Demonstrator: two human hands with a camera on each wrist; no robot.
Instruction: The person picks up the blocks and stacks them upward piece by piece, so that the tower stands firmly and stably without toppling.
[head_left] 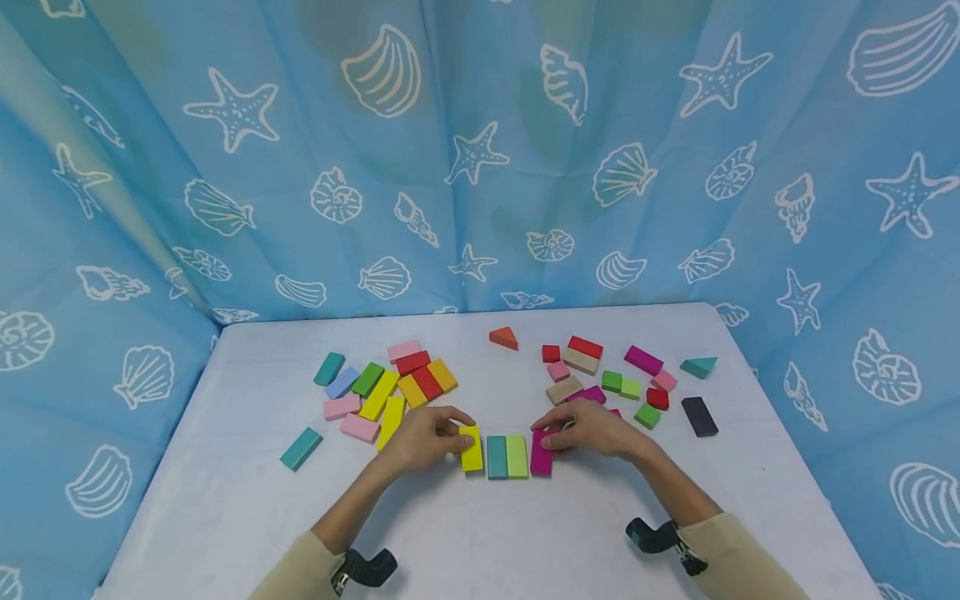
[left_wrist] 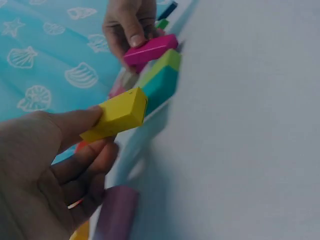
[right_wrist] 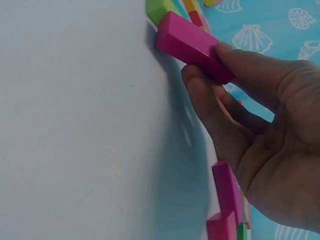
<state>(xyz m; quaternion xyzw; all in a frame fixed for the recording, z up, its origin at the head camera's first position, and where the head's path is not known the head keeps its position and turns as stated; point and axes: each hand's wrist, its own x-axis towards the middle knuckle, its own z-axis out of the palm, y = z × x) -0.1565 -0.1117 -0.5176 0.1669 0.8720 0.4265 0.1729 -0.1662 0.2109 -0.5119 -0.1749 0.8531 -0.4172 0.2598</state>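
Note:
My left hand (head_left: 426,439) pinches a yellow block (head_left: 471,450) between thumb and fingers; in the left wrist view the same yellow block (left_wrist: 120,114) tilts above the table. A magenta block (head_left: 541,454) is pinched by my right hand (head_left: 596,429), and that magenta block (right_wrist: 192,45) shows plainly in the right wrist view. Between the two hands, a teal block (head_left: 497,457) and a light green block (head_left: 517,457) stand side by side, touching. Narrow gaps separate this pair from the yellow block on its left and the magenta block on its right.
Several coloured blocks, among them a pink block (head_left: 342,406), lie left of my left hand. Beyond my right hand are more, including a green block (head_left: 647,416) and a black block (head_left: 699,417). An orange triangular block (head_left: 504,337) lies near the back edge.

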